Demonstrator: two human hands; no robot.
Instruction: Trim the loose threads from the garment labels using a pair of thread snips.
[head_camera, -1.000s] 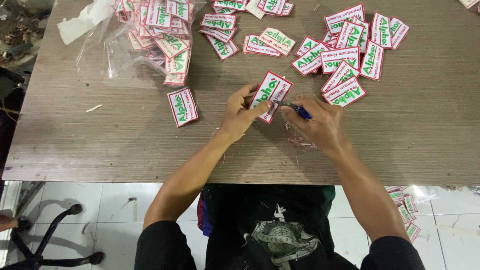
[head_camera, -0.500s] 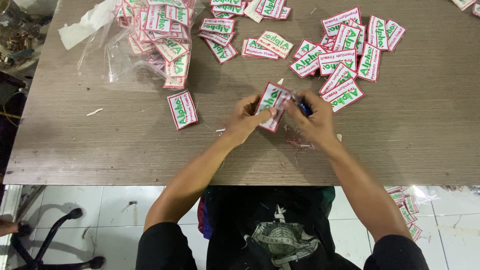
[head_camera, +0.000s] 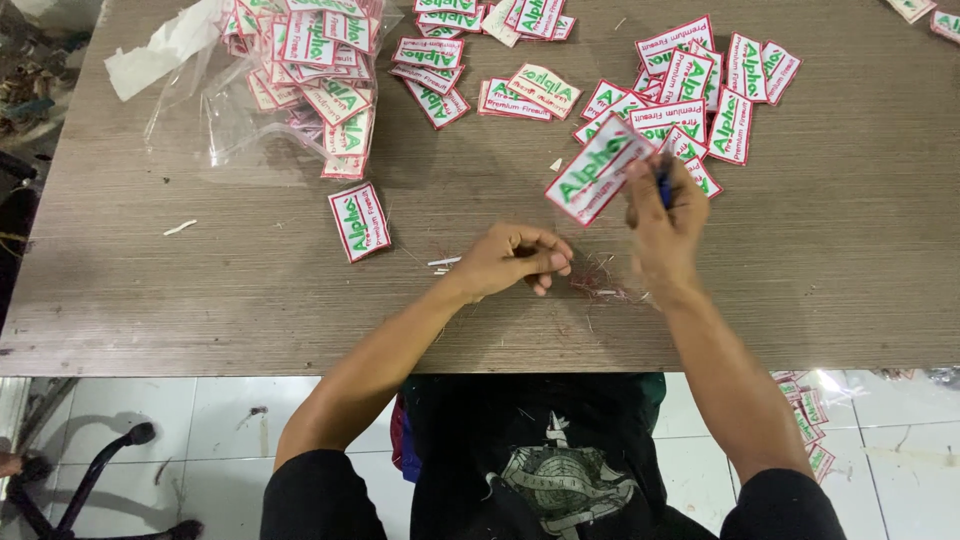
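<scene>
My right hand (head_camera: 662, 222) is raised over the table and holds a rectangular embroidered patch (head_camera: 597, 168), white with a red border and green lettering, tilted up to the left. A small blue tool (head_camera: 664, 186) shows between the fingers of the same hand. My left hand (head_camera: 513, 260) rests on the wooden table (head_camera: 240, 290) with its fingers curled in and nothing visible in them. A small tangle of red thread scraps (head_camera: 603, 285) lies between the two hands.
A single patch (head_camera: 359, 221) lies left of my hands. Several patches spill from a clear plastic bag (head_camera: 290, 75) at the back left, and a spread pile of patches (head_camera: 700, 85) lies at the back right. More patches (head_camera: 805, 415) lie on the tiled floor.
My right hand has lifted the patch up and to the right, away from my left hand. My left hand has let go of it and dropped to the table.
</scene>
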